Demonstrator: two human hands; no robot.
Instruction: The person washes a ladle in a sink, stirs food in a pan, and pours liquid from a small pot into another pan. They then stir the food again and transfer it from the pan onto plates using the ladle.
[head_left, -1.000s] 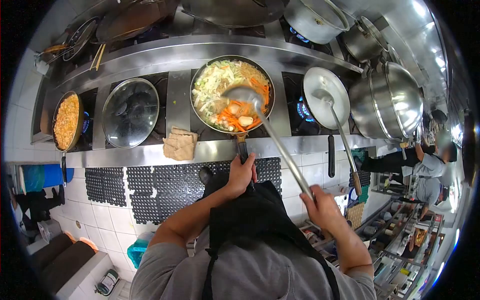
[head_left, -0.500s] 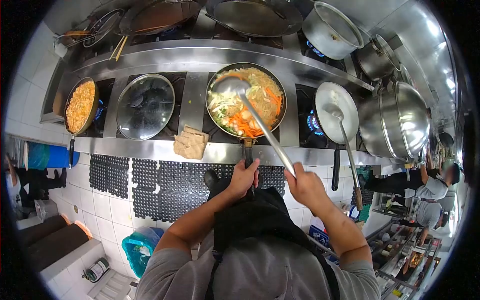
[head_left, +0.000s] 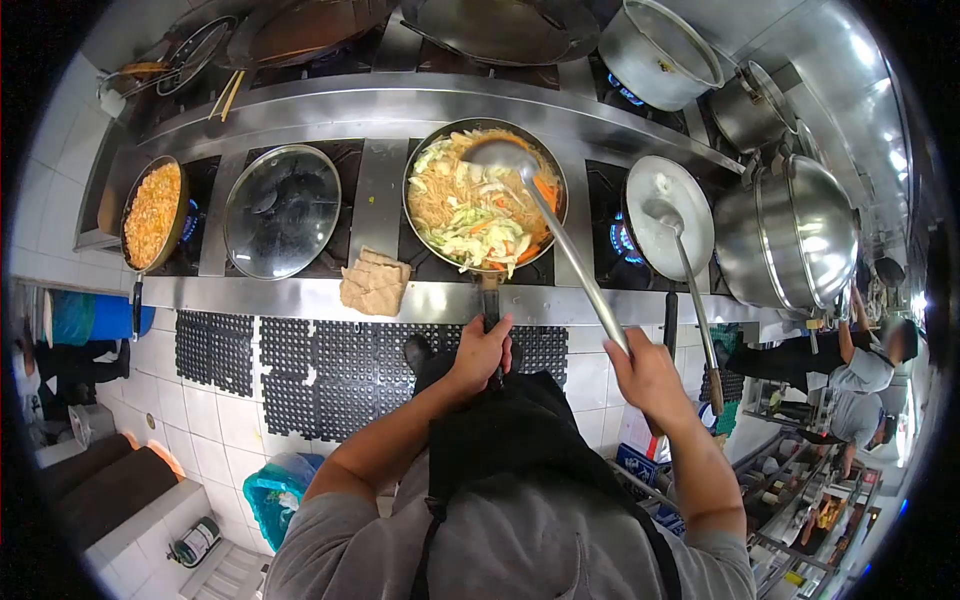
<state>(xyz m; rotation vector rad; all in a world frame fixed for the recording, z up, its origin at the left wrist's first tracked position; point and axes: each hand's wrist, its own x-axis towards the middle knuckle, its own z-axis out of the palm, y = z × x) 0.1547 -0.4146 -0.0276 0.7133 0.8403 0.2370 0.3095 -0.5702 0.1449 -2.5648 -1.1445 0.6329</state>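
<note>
Presumably for steadiness, left fingers (head_left: 499, 331) grasp the round metal pan (head_left: 405, 196) by its black handle (head_left: 490, 303) (six o'clock); right fingers (head_left: 622, 360) clasp a long silver metal ladle (head_left: 562, 236).

Rice pan (head_left: 182, 228): filled with orange-tinted rice (head_left: 153, 212) and set over a lit burner (head_left: 191, 215), far left. Glass lid (head_left: 285, 220): placed to the right of the rice pan. Brown cloth (head_left: 374, 284): folded, laid on the stove's front edge (head_left: 230, 293). White-lined pan (head_left: 640, 225): a ladle (head_left: 690, 285) is rested inside. Grey metal pot (head_left: 645, 75): seated over a blue flame (head_left: 626, 90) on the rear range (head_left: 540, 97). Black mats (head_left: 335, 375): perforated, spread over white tiles (head_left: 205, 425). Teal bin (head_left: 258, 490): stood at lower left.
</note>
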